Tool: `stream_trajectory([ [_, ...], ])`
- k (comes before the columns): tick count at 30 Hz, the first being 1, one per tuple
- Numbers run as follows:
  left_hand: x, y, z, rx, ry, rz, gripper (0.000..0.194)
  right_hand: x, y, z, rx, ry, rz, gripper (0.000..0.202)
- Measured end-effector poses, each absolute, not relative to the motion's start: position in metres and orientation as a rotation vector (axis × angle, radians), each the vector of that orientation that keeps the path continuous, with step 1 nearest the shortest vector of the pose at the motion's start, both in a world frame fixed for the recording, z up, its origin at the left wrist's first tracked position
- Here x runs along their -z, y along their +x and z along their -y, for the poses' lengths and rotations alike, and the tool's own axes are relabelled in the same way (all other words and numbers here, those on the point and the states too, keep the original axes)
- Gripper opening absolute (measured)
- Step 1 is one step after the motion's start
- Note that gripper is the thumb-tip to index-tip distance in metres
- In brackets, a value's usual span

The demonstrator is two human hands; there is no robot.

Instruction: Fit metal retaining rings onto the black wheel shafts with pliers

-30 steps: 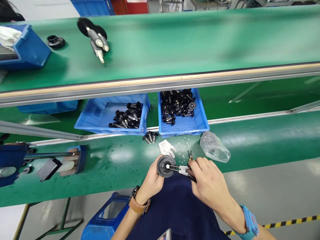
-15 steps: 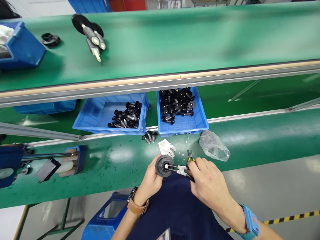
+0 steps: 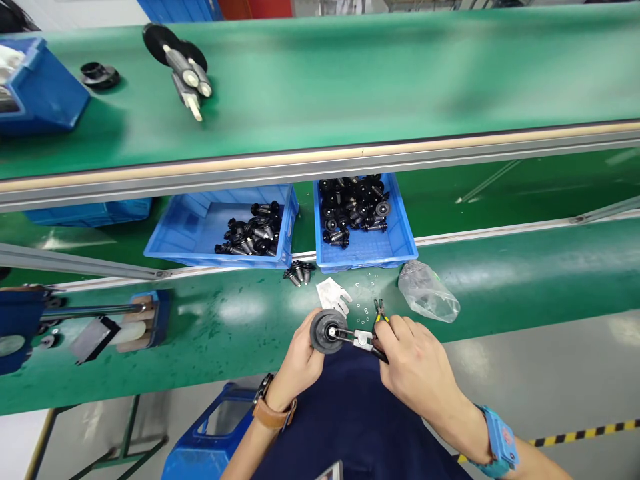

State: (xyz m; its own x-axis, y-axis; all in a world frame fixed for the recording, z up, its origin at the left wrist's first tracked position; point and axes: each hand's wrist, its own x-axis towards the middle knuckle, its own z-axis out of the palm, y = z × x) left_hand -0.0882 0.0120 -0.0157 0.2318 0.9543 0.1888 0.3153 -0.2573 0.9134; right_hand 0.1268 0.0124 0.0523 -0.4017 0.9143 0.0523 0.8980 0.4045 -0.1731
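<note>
My left hand (image 3: 303, 353) is closed around a round black part with a flanged rim (image 3: 320, 337), its open centre turned up toward me. A pale shaft end shows in that centre. In my right hand (image 3: 415, 360) I grip circlip pliers (image 3: 363, 339), and their tips reach into the middle of the black part. Just beyond my right fingers lies a second pair of pliers with yellow-and-black handles (image 3: 380, 312). Small pale rings (image 3: 366, 311) are scattered on the green bench beside a white glove (image 3: 332, 293).
Two blue bins (image 3: 220, 257) (image 3: 367, 257) hold several black shafted parts, and a few more parts (image 3: 299, 272) lie in front. A clear plastic bag (image 3: 429, 293) rests at right. A press-like fixture (image 3: 145, 323) stands left. A metal rail (image 3: 320, 170) crosses above the bins.
Almost nothing differs. The view has shifted very slightly; both hands, the black part and the circlip pliers keep the same arrangement.
</note>
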Motion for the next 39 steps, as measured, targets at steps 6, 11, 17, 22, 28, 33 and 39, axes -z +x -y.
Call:
stream_trajectory([
  [6, 0.0138, -0.0887, -0.0126, -1.042, 1.752, -1.185, 0.042, -0.0539, 0.1264, -0.0129, -0.169, -1.625, 2.501, 0.017],
  [11, 0.0130, -0.0891, -0.0125, -1.041, 1.742, -1.187, 0.044, -0.0534, 0.1260, -0.0119, -0.170, -1.638, 2.495, 0.017],
  [17, 0.0109, -0.0888, -0.0125, -1.041, 1.712, -1.182, 0.039, -0.0536, 0.1262, -0.0114, -0.170, -1.655, 2.499, 0.017],
  [22, 0.0121, -0.0892, -0.0109, -1.047, 1.689, -1.192, 0.036, -0.0529, 0.1251, -0.0119, -0.155, -1.652, 2.506, 0.019],
  [28, 0.0124, -0.0887, -0.0096, -1.055, 1.685, -1.202, 0.033, -0.0526, 0.1241, -0.0120, -0.150, -1.646, 2.513, 0.018],
  [33, 0.0127, -0.0888, -0.0093, -1.043, 1.682, -1.216, 0.033, -0.0534, 0.1237, -0.0124, -0.145, -1.647, 2.525, 0.020],
  [39, 0.0181, -0.0899, -0.0077, -1.051, 1.708, -1.241, 0.040, -0.0496, 0.1239, -0.0130, -0.117, -1.652, 2.530, 0.019],
])
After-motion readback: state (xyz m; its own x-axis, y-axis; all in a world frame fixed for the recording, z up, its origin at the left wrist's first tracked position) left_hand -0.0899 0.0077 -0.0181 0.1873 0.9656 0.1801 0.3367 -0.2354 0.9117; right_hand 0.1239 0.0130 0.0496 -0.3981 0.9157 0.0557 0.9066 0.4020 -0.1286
